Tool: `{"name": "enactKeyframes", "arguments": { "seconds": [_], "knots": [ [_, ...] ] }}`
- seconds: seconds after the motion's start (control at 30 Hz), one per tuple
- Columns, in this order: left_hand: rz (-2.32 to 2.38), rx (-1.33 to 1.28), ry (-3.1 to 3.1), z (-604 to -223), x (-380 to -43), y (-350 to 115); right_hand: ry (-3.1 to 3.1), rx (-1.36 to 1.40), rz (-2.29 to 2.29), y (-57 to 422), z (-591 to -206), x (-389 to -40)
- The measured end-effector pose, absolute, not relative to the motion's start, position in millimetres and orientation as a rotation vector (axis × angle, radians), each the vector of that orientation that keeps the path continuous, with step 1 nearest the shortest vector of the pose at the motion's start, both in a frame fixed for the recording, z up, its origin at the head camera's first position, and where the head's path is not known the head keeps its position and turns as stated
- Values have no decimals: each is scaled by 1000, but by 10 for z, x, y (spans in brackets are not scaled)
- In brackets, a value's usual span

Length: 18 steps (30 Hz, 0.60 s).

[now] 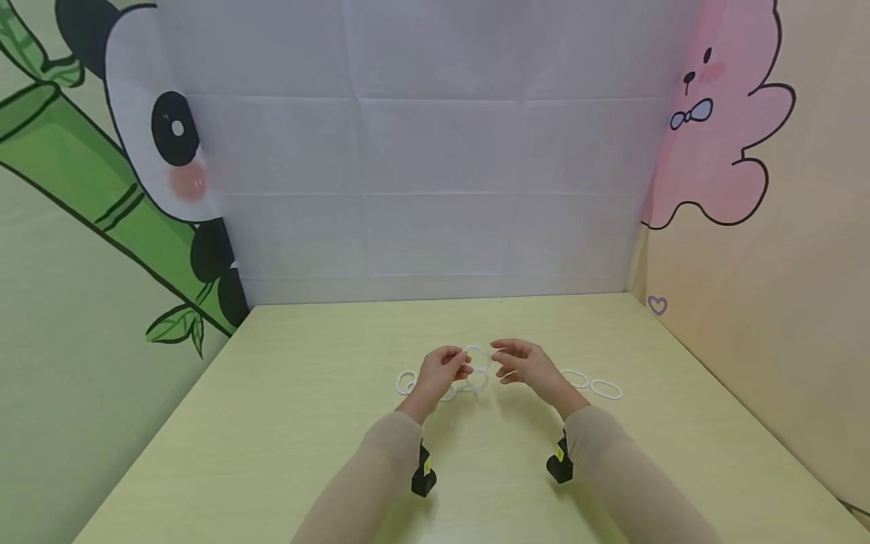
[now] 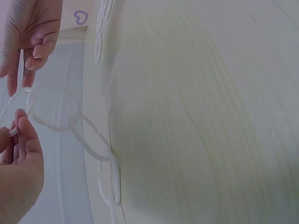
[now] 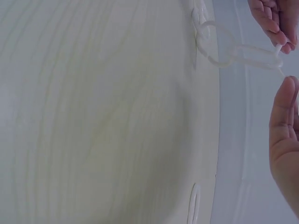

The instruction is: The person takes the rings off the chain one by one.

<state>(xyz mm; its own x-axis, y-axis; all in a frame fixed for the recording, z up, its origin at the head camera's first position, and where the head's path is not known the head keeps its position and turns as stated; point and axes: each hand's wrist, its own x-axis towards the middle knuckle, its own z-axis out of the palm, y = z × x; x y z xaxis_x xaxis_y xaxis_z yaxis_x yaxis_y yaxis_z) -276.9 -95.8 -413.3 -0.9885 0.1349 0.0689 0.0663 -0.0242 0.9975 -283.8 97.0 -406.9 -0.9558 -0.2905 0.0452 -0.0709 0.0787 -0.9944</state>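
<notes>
My left hand (image 1: pixel 438 375) pinches a thin white plastic link (image 1: pixel 476 347) between thumb and fingertips, raised over the table. From that link hangs a chain of white links (image 2: pixel 115 182), joined loop through loop; its lower end lies on the tabletop. My right hand (image 1: pixel 533 370) is at the right side of the raised link, fingers spread and fairly straight. In the right wrist view, a fingertip (image 3: pixel 290 80) of this hand meets the edge of the link. Part of the chain is hidden behind my left wrist.
More white links (image 1: pixel 607 397) lie flat on the table to the right of my right hand. Others (image 1: pixel 399 384) lie left of my left wrist. The pale wood-grain table (image 1: pixel 326 453) meets a white cloth (image 1: pixel 435 242) at the back and painted walls at both sides.
</notes>
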Motion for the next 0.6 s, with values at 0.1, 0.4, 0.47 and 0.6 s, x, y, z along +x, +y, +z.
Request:
{"name": "enactKeyframes", "arguments": {
  "seconds": [0.1,0.4,0.47,0.6],
  "knots": [
    [2211,235,2154,-4140,-2781,-959,2189,-352,-1986,935,-4074,-2841],
    [2223,247,2124,-4167,-2824,-950,2202,-334,-1976,853,-4096,-2864],
    [2224,249,2114,-4173,-2830,-949,2191,-318,-1987,839,-4090,-2862],
    [2217,262,2105,-4188,-2836,-955,2171,-310,-2013,825,-4078,-2857]
  ]
}}
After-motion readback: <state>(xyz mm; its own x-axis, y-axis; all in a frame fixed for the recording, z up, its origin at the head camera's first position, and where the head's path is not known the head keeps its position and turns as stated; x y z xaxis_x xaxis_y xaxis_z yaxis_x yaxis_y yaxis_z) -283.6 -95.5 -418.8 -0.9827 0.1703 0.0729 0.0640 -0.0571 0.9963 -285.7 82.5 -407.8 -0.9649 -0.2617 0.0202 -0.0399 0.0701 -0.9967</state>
